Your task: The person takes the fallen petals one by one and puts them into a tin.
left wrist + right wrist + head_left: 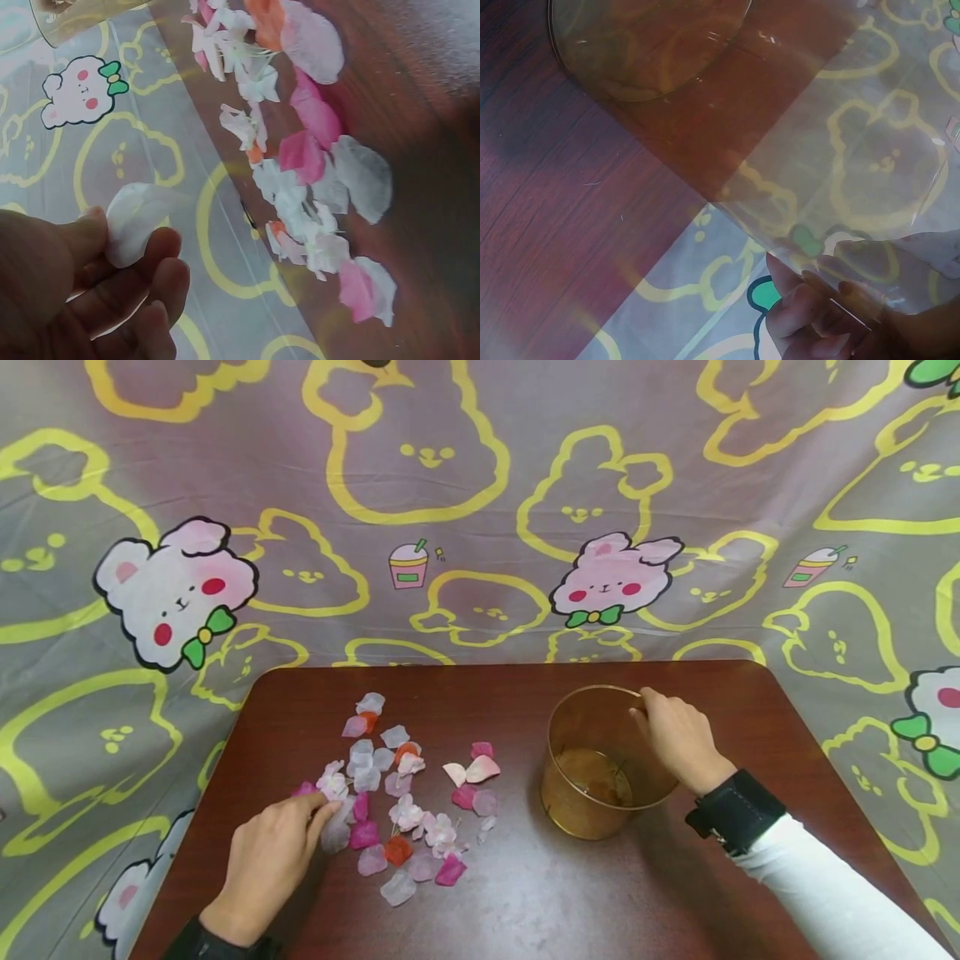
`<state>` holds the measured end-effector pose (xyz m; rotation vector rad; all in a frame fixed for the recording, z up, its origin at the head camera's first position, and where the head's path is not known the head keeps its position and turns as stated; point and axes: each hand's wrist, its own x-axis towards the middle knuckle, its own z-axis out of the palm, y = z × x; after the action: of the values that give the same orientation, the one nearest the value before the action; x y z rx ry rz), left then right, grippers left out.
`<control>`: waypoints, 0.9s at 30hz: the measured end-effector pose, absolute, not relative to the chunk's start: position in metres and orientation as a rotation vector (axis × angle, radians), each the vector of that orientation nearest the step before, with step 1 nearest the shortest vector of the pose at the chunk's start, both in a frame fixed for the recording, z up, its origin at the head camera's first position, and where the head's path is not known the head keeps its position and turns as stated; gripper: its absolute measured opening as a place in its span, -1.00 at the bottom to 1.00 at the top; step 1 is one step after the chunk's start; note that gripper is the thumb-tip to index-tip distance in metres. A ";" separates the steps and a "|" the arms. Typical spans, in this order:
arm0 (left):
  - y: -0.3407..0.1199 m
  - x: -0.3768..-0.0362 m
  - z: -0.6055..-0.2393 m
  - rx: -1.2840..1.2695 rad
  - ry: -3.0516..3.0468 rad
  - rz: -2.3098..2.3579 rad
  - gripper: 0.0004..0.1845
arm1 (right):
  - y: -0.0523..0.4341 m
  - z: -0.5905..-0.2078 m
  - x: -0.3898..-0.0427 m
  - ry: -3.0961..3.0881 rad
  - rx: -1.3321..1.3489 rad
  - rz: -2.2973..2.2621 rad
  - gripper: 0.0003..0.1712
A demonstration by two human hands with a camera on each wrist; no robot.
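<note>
My left hand [266,856] is over the left side of the table, at the edge of a spread of loose artificial petals. Its thumb and fingertips pinch one thin whitish petal [133,225], which shows clearly in the left wrist view. Petals in white, pale lilac, magenta [365,835] and orange [398,850] lie scattered beside this hand, with small white-pink blossoms [441,833] among them. On the right, my right hand [678,739] grips the rim of a see-through amber round bucket [558,797], thumb inside the wall. The bucket leans slightly.
The dark red-brown tabletop [517,902] has rounded far corners. Behind it and at both sides hangs a grey-pink cloth [465,552] printed with yellow outlines and rabbits. Two cream petals [482,768] lie between the spread and the bucket.
</note>
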<state>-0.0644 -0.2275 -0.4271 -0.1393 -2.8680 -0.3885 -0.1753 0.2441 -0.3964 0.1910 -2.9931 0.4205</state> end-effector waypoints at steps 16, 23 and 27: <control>-0.198 -0.085 -0.404 -0.283 -2.841 -0.417 -0.69 | 0.245 -0.398 -0.176 -2.974 0.190 0.423 -0.82; -0.187 -0.094 -0.397 -0.315 -2.850 -0.494 -0.65 | 0.245 -0.399 -0.176 -2.972 0.187 0.421 -0.83; -0.182 -0.096 -0.395 -0.308 -2.849 -0.581 -0.80 | 0.246 -0.399 -0.176 -2.978 0.179 0.421 -0.82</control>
<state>-0.0956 -0.1824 -0.3950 -0.3081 -2.8488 -0.5814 -0.1765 0.2456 -0.3992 0.1788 -2.9783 0.4207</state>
